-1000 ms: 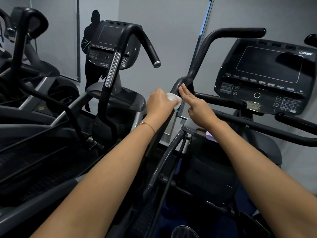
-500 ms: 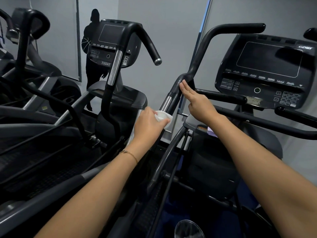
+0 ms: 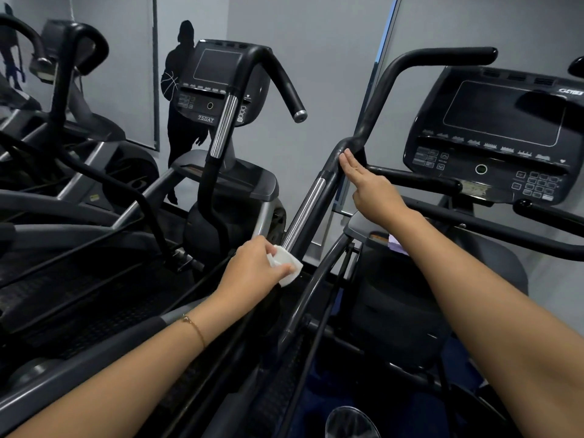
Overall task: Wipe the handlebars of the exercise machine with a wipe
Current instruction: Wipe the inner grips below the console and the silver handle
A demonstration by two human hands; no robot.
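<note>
Grey-walled gym room, packed with dark exercise machines. At the left fingers point(image 3: 268, 249): curled round a folded white wipe point(image 3: 287, 268), thumb clamped over its near edge. Presses that wipe against the handlebar point(image 3: 373, 112) right at the lower end of its chrome sleeve point(image 3: 306, 213), low on the slanted bar. Outward from there, left hand point(image 3: 252, 270) knuckles-up, a thin bracelet point(image 3: 194, 327) on the wrist, bare forearm running down to the lower left corner. At the right fingers point(image 3: 347, 159): straight and pressed together, holding nothing, tips laid against the bend of the same handlebar, above the chrome sleeve and well apart from the wipe. Behind them, right hand point(image 3: 376, 191) stretched flat, bare forearm reaching back to the right edge. Further out on the right, a black console point(image 3: 499, 128) with a dark screen and a keypad, horizontal black grips beneath it. Further out on the left, a second machine point(image 3: 218, 67) marked 750AT, with its own chrome-sleeved upright bar. On the far wall beside it, a dark silhouette decal point(image 3: 180, 58) of a figure carrying a ball; left of that, a framed wall panel point(image 3: 132, 74).
</note>
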